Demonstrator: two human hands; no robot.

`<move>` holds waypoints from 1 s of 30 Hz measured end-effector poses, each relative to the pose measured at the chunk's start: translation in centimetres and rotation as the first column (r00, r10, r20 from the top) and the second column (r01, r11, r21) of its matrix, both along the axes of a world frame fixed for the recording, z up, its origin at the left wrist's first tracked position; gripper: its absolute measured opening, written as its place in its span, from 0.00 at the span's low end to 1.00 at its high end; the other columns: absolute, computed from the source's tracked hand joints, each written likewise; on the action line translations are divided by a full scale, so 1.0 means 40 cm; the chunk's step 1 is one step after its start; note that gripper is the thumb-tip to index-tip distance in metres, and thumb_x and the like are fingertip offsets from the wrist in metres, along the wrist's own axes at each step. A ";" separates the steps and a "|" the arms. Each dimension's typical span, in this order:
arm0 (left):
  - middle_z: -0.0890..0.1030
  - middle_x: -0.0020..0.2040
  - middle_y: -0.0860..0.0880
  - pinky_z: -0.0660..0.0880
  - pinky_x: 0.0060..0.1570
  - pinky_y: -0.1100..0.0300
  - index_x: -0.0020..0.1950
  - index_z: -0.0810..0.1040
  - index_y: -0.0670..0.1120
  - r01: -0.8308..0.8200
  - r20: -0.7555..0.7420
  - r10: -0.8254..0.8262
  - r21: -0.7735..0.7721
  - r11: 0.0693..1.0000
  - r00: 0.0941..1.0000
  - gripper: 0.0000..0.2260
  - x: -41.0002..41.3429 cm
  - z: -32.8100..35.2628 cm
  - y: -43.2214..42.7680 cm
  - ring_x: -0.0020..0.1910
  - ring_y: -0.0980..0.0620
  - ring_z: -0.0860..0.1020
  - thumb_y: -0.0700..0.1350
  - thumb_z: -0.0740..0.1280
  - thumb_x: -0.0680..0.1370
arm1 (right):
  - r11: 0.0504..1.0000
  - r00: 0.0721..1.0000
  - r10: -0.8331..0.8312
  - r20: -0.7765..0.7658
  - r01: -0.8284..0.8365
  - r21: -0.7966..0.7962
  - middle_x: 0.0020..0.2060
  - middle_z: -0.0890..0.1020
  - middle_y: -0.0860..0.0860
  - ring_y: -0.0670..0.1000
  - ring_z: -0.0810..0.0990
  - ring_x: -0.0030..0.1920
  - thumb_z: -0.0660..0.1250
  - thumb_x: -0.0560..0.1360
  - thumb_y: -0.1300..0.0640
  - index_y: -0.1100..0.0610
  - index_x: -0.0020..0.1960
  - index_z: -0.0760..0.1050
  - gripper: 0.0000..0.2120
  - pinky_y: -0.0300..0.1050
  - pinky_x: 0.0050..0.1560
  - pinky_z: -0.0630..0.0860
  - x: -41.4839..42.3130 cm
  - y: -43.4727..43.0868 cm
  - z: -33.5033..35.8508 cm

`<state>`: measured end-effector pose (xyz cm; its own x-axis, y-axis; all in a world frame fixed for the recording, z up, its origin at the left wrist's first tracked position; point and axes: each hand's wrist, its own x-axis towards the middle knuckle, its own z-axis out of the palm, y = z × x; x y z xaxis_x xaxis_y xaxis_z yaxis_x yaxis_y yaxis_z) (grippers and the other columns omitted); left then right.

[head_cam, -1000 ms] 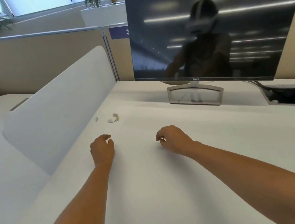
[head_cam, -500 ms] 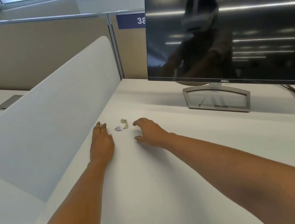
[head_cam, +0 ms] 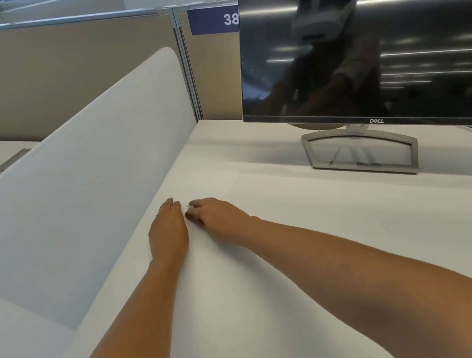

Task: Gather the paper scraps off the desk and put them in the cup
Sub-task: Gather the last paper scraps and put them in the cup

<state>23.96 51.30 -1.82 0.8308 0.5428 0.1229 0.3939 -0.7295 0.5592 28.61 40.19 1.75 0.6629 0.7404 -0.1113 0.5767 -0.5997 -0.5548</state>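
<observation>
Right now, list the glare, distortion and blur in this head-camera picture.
Head view: the glossy black flat monitor mirrors bright ceiling light strips and a headset wearer; the wide lens seems to bow the white curved-top desk divider; light on the white desk is soft, with faint shadows beside the left hand and right hand; their fingertips look slightly blurred.

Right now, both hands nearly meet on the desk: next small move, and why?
Probably pinch the fingers of the right hand shut and lift. The left hand lies flat like a backstop, the right fingers curl toward it, and no scrap shows, so any is likely hidden between them.
</observation>
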 end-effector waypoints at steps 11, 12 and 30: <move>0.74 0.40 0.41 0.67 0.44 0.51 0.35 0.64 0.45 0.022 -0.137 -0.016 0.041 0.999 0.990 0.11 -0.135 0.062 -0.104 0.42 0.44 0.72 0.36 0.55 0.77 | 0.987 0.991 0.027 0.128 -0.006 -0.158 0.47 0.77 0.63 0.54 0.69 0.44 0.55 0.76 0.70 0.62 0.43 0.72 0.09 0.48 0.47 0.68 -0.130 -0.150 0.013; 0.75 0.42 0.41 0.68 0.45 0.52 0.35 0.64 0.45 0.053 -0.176 -0.033 0.109 0.993 0.984 0.11 -0.152 0.069 -0.120 0.45 0.43 0.74 0.35 0.55 0.77 | 0.984 0.991 0.027 0.135 -0.002 -0.178 0.41 0.75 0.61 0.54 0.67 0.43 0.55 0.76 0.70 0.60 0.37 0.68 0.11 0.48 0.46 0.68 -0.144 -0.175 0.020; 0.62 0.32 0.56 0.59 0.34 0.69 0.30 0.58 0.53 0.357 -0.204 -0.314 0.231 0.905 0.927 0.19 -0.307 0.147 -0.652 0.31 0.62 0.59 0.37 0.54 0.80 | 0.978 0.966 -0.146 0.213 0.173 -0.116 0.42 0.76 0.59 0.54 0.72 0.41 0.56 0.77 0.67 0.67 0.51 0.76 0.10 0.47 0.44 0.70 -0.305 -0.773 0.103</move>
<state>11.68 25.23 4.08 0.9780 0.1956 0.0725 0.1679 -0.9442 0.2833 16.42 9.28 5.87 0.7900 0.6108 -0.0530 0.5594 -0.7534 -0.3456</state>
